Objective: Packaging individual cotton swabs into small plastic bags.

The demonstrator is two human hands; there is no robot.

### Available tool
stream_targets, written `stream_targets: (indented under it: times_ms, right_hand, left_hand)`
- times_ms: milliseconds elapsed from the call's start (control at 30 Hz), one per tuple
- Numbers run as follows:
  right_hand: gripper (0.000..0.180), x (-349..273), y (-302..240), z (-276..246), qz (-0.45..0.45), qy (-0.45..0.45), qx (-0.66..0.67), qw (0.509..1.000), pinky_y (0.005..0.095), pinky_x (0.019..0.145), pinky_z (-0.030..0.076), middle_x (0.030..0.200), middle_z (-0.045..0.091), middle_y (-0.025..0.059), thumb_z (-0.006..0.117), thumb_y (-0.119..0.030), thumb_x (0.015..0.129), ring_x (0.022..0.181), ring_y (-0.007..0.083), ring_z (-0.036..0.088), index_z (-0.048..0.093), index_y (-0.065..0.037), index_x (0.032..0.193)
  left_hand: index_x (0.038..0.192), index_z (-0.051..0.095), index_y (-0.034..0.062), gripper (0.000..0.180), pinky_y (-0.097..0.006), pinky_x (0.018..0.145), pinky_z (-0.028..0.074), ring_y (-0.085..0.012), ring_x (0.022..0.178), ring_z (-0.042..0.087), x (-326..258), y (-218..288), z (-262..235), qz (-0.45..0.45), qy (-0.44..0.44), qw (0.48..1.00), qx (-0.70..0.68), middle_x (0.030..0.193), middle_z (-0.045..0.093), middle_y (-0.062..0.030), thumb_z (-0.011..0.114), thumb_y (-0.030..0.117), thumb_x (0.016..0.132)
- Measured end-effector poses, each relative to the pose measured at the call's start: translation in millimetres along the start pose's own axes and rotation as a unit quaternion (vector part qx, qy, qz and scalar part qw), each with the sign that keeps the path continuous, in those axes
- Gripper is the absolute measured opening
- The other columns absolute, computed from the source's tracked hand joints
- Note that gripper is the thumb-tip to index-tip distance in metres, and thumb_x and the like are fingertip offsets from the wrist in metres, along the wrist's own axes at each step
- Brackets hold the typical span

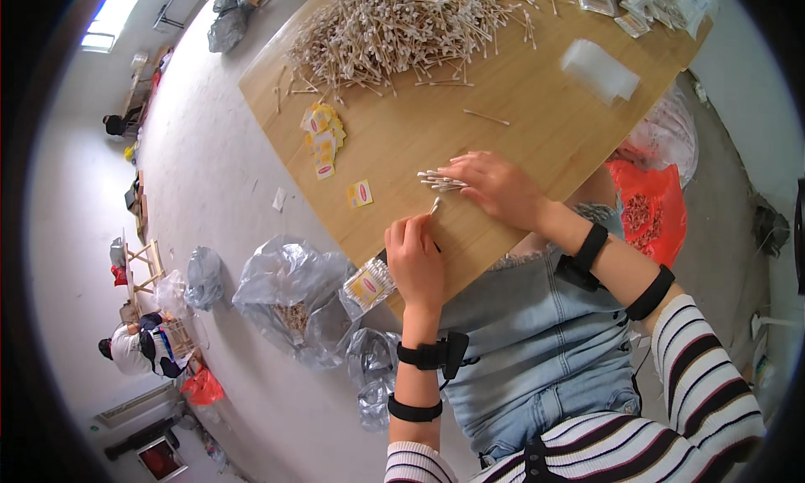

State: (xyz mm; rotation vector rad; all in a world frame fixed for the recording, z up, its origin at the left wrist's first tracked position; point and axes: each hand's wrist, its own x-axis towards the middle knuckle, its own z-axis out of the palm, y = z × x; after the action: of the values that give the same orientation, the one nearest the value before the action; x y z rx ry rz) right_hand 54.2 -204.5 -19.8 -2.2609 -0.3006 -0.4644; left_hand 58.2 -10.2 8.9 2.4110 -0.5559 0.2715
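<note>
My right hand is closed round a small bundle of cotton swabs on the wooden table, their white tips pointing left. My left hand lies near the table's front edge, fingers pinched on a single cotton swab whose tip shows above them. Beside the left wrist, at the table's edge, is a pack of cotton swabs with a yellow and white card. One yellow and white card lies flat left of the hands, with a fanned stack of such cards beyond it.
A large heap of loose swabs covers the far table. Clear plastic sleeves and filled packs lie at right. Grey plastic bags stand on the floor at left; a red bag hangs right. Another person sits far left.
</note>
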Motion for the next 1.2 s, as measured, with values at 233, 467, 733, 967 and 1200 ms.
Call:
stream_targets:
  times_ms: [233,467,733,967,1200]
  right_hand:
    - [0.025,-2,3,1,-0.018,0.021,-0.042,0.999,0.0398,0.094,0.045,0.106,0.063,0.0082,0.063,-0.005,0.081,0.107,0.0272,0.055,0.066,-0.008,0.106]
    - [0.04,-6,-10,-1,0.096,0.039,0.179,0.978,0.0397,0.094,0.045,0.105,0.063,0.011,0.048,0.004,0.078,0.104,0.0294,0.057,0.058,-0.005,0.116]
    - [0.04,-7,11,4,0.184,0.222,0.211,0.934,0.0397,0.093,0.047,0.11,0.062,0.0132,0.044,0.003,0.079,0.106,0.0309,0.058,0.054,-0.003,0.118]
    - [0.048,-1,2,5,0.077,0.136,0.031,0.987,0.0407,0.105,0.039,0.124,0.06,0.0132,0.046,0.002,0.077,0.122,0.0307,0.052,0.058,-0.005,0.123]
    - [0.047,-6,4,1,0.029,0.054,-0.043,0.997,0.0408,0.104,0.038,0.12,0.062,0.009,0.052,0.0,0.074,0.122,0.0273,0.052,0.061,-0.009,0.119]
  left_hand:
    - [0.092,0.064,0.0027,0.014,-0.041,0.077,0.047,-0.0313,0.088,0.058,-20,11,5,0.017,-0.046,0.998,-0.026,0.088,0.06,-0.0102,0.059,-0.005,0.082]
    - [0.12,0.051,-0.0013,0.043,-0.045,0.101,0.036,-0.0368,0.118,0.046,8,24,35,0.008,0.001,0.999,0.046,0.123,0.052,-0.0191,0.064,0.006,0.08]
    - [0.146,0.022,-0.0108,0.084,-0.049,0.118,0.014,-0.0382,0.146,0.017,-8,39,72,0.051,-0.086,0.98,0.174,0.154,0.023,-0.0266,0.049,0.049,0.093]
    - [0.147,0.02,-0.01,0.084,-0.046,0.119,0.012,-0.0353,0.146,0.018,30,14,71,0.075,-0.085,0.972,0.203,0.154,0.025,-0.0257,0.046,0.049,0.093]
    - [0.147,0.021,-0.0096,0.089,-0.044,0.119,0.011,-0.0317,0.145,0.022,7,33,63,-0.027,-0.121,0.988,0.094,0.154,0.028,-0.0226,0.057,0.046,0.087]
